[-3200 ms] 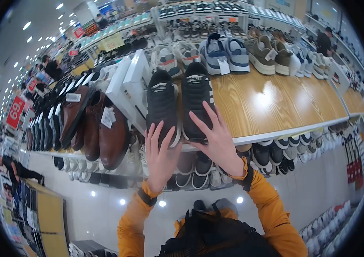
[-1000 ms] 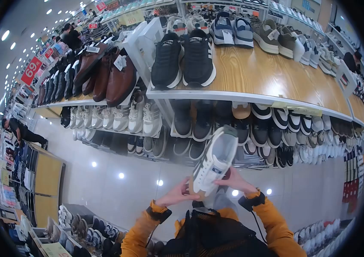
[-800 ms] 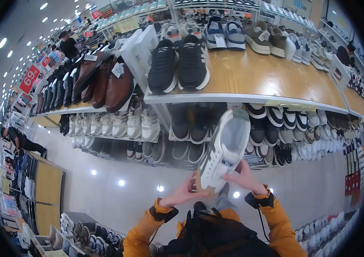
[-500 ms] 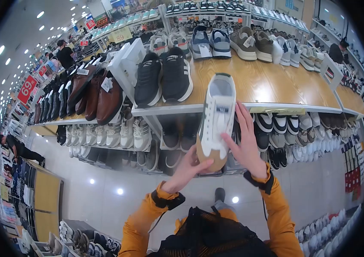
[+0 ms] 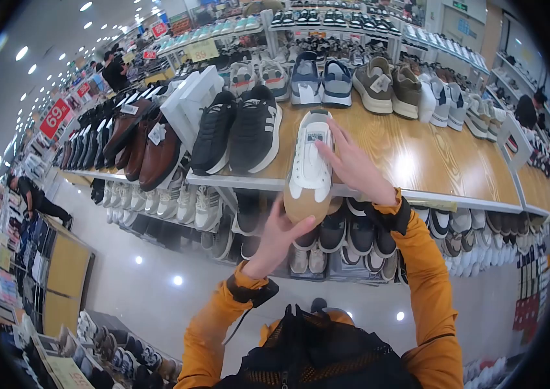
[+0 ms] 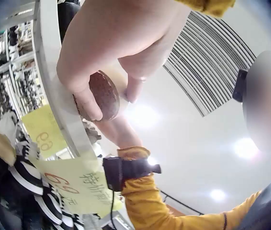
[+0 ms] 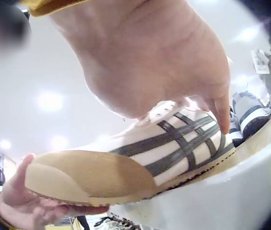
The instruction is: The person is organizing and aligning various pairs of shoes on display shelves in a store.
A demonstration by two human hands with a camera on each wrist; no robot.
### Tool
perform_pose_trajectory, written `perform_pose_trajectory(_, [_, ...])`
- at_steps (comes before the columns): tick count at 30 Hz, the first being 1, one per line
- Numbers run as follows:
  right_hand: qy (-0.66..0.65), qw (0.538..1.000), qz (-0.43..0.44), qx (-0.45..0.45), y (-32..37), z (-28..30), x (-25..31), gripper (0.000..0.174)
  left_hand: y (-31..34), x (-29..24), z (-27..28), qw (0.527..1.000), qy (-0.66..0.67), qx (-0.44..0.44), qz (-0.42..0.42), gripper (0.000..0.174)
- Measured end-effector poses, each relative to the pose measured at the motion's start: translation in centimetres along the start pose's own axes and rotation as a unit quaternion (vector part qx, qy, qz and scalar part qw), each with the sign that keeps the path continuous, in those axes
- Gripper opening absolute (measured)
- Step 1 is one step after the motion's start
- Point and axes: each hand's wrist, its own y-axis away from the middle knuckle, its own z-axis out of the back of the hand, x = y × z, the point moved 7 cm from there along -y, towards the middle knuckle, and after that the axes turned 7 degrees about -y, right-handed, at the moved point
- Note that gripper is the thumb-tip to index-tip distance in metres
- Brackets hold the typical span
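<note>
A white sneaker with a tan toe and dark crossing side stripes lies over the shelf's front edge, heel inward and toe jutting out. My left hand grips the toe, thumb on top and fingers below; in the left wrist view its fingers reach round the brown sole. My right hand holds the shoe near the heel, thumb by the tongue label and fingers along the far side. The right wrist view shows the sole close over the white shelf edge. A pair of black sneakers stands just left of it.
The wooden shelf top extends to the right. Behind stand blue-grey sneakers and olive sneakers. A white divider separates brown leather shoes at left. More shoes fill the lower shelf, beside yellow price cards.
Earlier both hands were at the black pair. The white sneaker then appeared in both hands low over the floor, and has since risen and moved forward onto the shelf edge, beside the black pair.
</note>
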Motion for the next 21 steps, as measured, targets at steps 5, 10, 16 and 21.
perform_pose_trajectory(5, [-0.012, 0.996, -0.028, 0.078, 2.0, -1.2, -0.2, 0.079, -2.2, -0.3, 1.3, 0.984, -0.051, -0.150, -0.083, 0.080])
perform_pose_trajectory(10, [0.018, 0.988, 0.013, 0.151, 3.7, -1.4, 1.1, 0.072, -4.3, -0.2, 0.5, 0.986, -0.069, -0.133, -0.076, 0.074])
perform_pose_trajectory(16, [-0.063, 0.992, 0.000, 0.113, 3.5, -1.9, -0.6, 0.066, -4.6, 0.7, -0.4, 0.980, -0.071, -0.145, -0.113, 0.073])
perform_pose_trajectory(21, [-0.022, 0.994, 0.109, 0.006, 5.3, 0.1, 1.2, 0.054, -1.7, 4.9, -0.6, 0.954, -0.083, -0.246, -0.147, 0.059])
